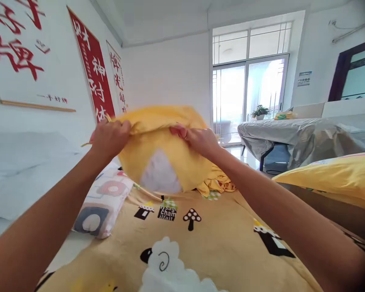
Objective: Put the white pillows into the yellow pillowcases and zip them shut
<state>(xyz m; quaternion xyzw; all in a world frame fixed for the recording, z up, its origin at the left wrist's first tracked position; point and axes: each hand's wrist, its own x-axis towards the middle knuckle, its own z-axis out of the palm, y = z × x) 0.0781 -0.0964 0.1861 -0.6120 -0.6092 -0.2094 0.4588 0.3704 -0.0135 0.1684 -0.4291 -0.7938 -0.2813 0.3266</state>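
A yellow pillowcase (164, 140) hangs in the air above the bed, bulging as if filled and blurred by motion. A white triangular patch (160, 174) shows low on its near side; whether it is a pillow inside or part of the cloth I cannot tell. My left hand (112, 134) is closed on the upper left edge, with thin yellow strips sticking out beside it. Further right, my right hand (197, 138) pinches the same gathered edge. Both arms stretch forward over a tan bed sheet (225, 239) printed with a sheep, houses and a mushroom.
A patterned pillow (109, 194) lies at the left of the bed. Crumpled yellow cloth (217, 180) sits behind the raised pillowcase. On the right are another yellow pillow (337, 174) and a table (310, 134) under plastic sheeting. A glass sliding door (249, 97) stands behind.
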